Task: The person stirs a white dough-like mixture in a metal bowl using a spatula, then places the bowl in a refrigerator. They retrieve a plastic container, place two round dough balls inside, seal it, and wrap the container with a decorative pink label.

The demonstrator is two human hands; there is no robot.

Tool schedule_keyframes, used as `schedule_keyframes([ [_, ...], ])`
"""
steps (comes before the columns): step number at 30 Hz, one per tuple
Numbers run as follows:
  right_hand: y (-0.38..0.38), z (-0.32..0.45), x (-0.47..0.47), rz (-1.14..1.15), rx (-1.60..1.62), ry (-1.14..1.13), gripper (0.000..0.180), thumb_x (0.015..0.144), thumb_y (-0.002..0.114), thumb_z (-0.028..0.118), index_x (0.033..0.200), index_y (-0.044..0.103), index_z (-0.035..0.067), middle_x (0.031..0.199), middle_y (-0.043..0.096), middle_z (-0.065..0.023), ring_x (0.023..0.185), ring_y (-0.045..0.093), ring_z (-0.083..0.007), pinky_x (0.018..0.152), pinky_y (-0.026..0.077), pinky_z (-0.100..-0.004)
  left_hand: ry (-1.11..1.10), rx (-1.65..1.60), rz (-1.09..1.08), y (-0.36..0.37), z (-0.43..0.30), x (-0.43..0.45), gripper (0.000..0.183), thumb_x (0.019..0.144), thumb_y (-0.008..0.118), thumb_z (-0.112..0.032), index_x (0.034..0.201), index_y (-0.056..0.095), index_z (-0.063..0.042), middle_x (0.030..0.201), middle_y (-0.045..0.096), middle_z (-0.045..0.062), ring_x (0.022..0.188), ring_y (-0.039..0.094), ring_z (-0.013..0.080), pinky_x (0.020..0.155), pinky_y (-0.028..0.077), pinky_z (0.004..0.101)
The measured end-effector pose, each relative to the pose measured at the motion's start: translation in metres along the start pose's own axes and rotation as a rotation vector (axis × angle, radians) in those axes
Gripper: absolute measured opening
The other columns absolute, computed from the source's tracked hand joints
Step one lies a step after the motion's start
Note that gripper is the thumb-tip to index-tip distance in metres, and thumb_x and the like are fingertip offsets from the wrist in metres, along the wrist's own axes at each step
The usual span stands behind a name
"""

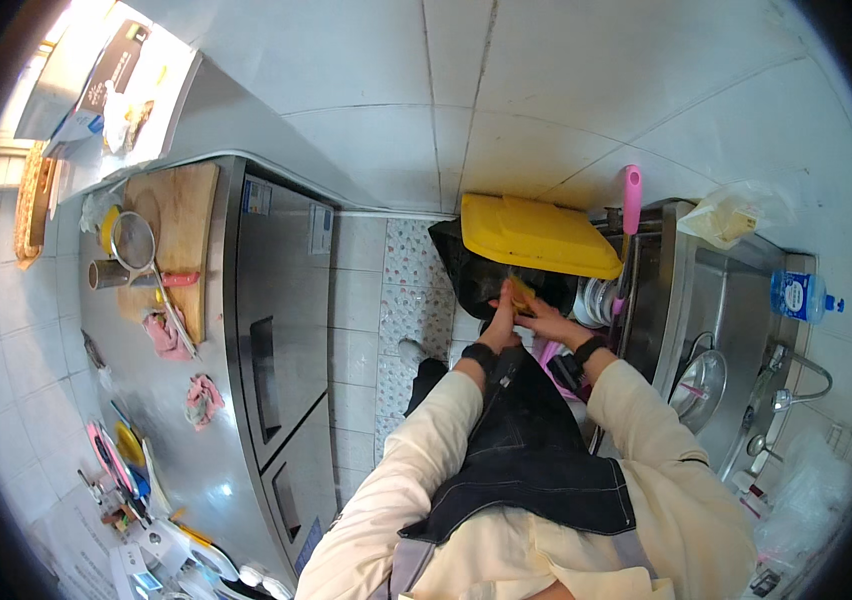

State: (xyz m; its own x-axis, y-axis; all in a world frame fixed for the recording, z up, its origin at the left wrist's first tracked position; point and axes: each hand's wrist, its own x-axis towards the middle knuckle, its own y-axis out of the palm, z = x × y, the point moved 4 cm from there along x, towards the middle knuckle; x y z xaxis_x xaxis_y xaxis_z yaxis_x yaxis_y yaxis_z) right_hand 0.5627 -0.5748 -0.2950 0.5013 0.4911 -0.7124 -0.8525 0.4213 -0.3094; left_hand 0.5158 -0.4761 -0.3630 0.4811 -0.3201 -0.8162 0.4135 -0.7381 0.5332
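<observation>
My left hand point(501, 324) and my right hand point(550, 324) are close together in front of me, over a bin lined with a black plastic bag point(480, 279). Between them is a small yellow-brown piece point(522, 292), too small and partly covered to name exactly. My right fingers grip it from the right, while the left fingers press against its left side. The bin's yellow lid point(538, 234) is raised and leans towards the tiled wall.
A steel sink point(726, 292) on the right holds a metal strainer point(698, 390). Beside the bin stand a pink-handled tool point(631, 201) and stacked dishes point(595, 301). On the left steel counter point(170, 390) are a wooden cutting board point(189, 217), a mesh strainer point(133, 240), a red-handled knife point(179, 279) and pink cloths point(204, 400).
</observation>
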Motion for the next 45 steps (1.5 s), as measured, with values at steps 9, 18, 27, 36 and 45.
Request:
schedule_keyframes([
  [9, -0.023, -0.036, 0.04, -0.188, 0.218, -0.079, 0.029, 0.092, 0.057, 0.026, 0.08, 0.059, 0.0, 0.069, 0.06, -0.0079, 0.067, 0.056, -0.0169, 0.065, 0.044, -0.032, 0.632, 0.962, -0.21, -0.02, -0.123, -0.124, 0.04, 0.092, 0.048, -0.025, 0.122, 0.053, 0.0, 0.12, 0.057, 0.022, 0.111, 0.054, 0.0385, 0.095, 0.043, 0.0423],
  [18, 0.058, 0.111, 0.039, 0.091, 0.105, -0.287, 0.013, 0.091, 0.056, 0.009, 0.101, 0.053, 0.003, 0.087, 0.057, -0.0044, 0.08, 0.057, -0.0163, 0.075, 0.048, -0.0287, 0.932, 0.933, -2.158, -0.317, -0.169, -0.487, 0.047, 0.074, 0.067, -0.015, 0.119, 0.054, -0.009, 0.12, 0.046, 0.016, 0.109, 0.042, 0.0376, 0.094, 0.037, 0.0475],
  [27, 0.157, 0.396, 0.058, -0.131, -0.192, -0.924, 0.024, 0.085, 0.06, 0.009, 0.109, 0.058, 0.005, 0.095, 0.064, -0.0143, 0.086, 0.062, -0.0282, 0.076, 0.05, -0.0353, 0.968, 1.097, -1.855, -0.37, -0.153, -0.465, 0.026, 0.078, 0.063, -0.021, 0.098, 0.058, -0.006, 0.095, 0.054, 0.016, 0.091, 0.05, 0.0356, 0.081, 0.043, 0.0449],
  [36, 0.221, 0.498, 0.125, -0.292, -0.644, -1.115, 0.032, 0.071, 0.07, 0.003, 0.098, 0.056, 0.007, 0.103, 0.05, -0.0158, 0.101, 0.05, -0.0363, 0.087, 0.044, -0.0412, 0.887, 1.142, -1.66, -0.378, -0.113, -0.486, 0.03, 0.079, 0.063, -0.021, 0.101, 0.054, -0.004, 0.098, 0.053, 0.016, 0.094, 0.05, 0.0354, 0.083, 0.043, 0.0442],
  [45, 0.193, 0.472, 0.095, -0.117, -0.465, -1.145, 0.008, 0.078, 0.06, 0.001, 0.082, 0.053, 0.002, 0.082, 0.053, -0.0167, 0.076, 0.055, -0.0362, 0.067, 0.046, -0.0412, 0.719, 0.851, -1.912, -0.416, 0.008, -0.548, 0.036, 0.08, 0.062, -0.018, 0.11, 0.049, -0.002, 0.102, 0.051, 0.019, 0.101, 0.047, 0.0385, 0.087, 0.041, 0.0442],
])
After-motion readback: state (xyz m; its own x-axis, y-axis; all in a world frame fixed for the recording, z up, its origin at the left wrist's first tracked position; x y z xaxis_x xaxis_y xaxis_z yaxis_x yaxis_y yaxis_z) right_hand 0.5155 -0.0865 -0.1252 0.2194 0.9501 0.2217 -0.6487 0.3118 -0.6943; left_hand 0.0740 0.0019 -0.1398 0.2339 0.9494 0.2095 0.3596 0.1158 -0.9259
